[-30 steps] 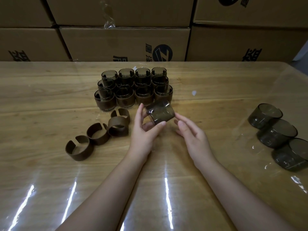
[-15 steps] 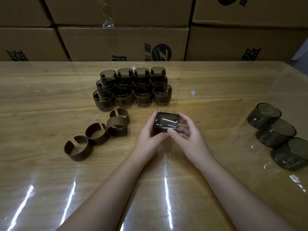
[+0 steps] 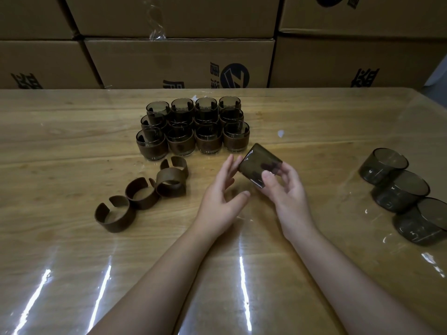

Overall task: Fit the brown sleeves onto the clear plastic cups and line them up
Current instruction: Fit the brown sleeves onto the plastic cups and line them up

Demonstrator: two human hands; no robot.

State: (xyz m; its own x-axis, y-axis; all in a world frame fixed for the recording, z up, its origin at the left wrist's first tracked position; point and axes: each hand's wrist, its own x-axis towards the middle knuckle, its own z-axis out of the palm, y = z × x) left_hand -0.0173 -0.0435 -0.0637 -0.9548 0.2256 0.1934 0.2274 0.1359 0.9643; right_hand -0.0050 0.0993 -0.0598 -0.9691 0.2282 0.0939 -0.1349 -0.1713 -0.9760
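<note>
My right hand [image 3: 284, 192] grips a smoky clear cup [image 3: 256, 163], tilted on its side above the table, thumb on its near wall. My left hand [image 3: 221, 194] is open just left of the cup, its fingertips touching or nearly touching the cup's edge. Several cups with brown sleeves fitted [image 3: 193, 126] stand in rows behind the hands. Several loose brown split sleeves [image 3: 142, 192] lie to the left of my left hand. Three bare cups [image 3: 400, 189] lie in a diagonal line at the right.
The wooden table [image 3: 72, 141] is covered by a glossy clear sheet. Stacked cardboard boxes [image 3: 179, 61] form a wall along the far edge. A small white scrap [image 3: 280, 133] lies right of the sleeved cups.
Both hands held the cup half a second ago. Now the left hand has let go and opened, and the right hand alone holds the cup, tilted and shifted right.
</note>
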